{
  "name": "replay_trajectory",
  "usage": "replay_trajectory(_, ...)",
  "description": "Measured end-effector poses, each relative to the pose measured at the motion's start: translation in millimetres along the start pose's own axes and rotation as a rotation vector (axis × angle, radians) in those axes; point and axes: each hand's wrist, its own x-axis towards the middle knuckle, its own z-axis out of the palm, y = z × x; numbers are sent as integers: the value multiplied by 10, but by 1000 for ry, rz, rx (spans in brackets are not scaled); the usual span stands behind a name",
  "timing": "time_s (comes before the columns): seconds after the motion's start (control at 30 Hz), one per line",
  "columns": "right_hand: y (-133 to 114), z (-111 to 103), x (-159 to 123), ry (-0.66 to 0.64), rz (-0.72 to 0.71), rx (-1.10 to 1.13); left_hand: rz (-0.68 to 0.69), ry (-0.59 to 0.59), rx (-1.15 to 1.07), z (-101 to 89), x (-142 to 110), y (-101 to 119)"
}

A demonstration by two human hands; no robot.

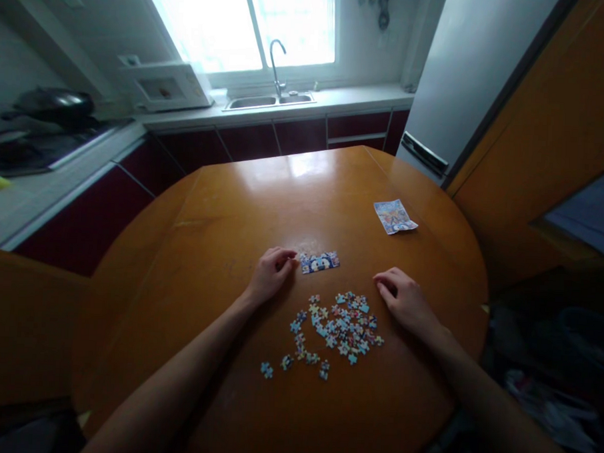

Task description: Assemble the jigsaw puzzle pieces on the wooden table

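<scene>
A small joined strip of jigsaw puzzle point(320, 263), showing a dark blue and white cartoon face, lies flat near the table's middle. At its left end is my left hand point(270, 276), its thumb and fingers closed on a puzzle piece point(300, 257) at the strip's edge. Loose puzzle pieces point(350, 329) lie in a spread heap nearer to me, with several strays to the left. To the right of the heap rests my right hand point(403, 299), fingers curled in; whether anything is between the fingertips is hidden.
A creased printed sheet point(395, 216) lies on the rounded wooden table point(191, 248) at the far right. Beyond the table are a counter with a sink point(252, 103) and faucet, a white microwave point(168, 87), a wok point(57, 103) on the stove and a grey refrigerator point(469, 73).
</scene>
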Motion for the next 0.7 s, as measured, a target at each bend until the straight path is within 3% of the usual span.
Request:
replay_trajectory(0.3,-39,-1,-219,-41,5,33,-9,-3,-1,11,-13,-13)
replay_trajectory(0.7,-70,71,-370,9,5,45,35,-31,14,10,-3,-18)
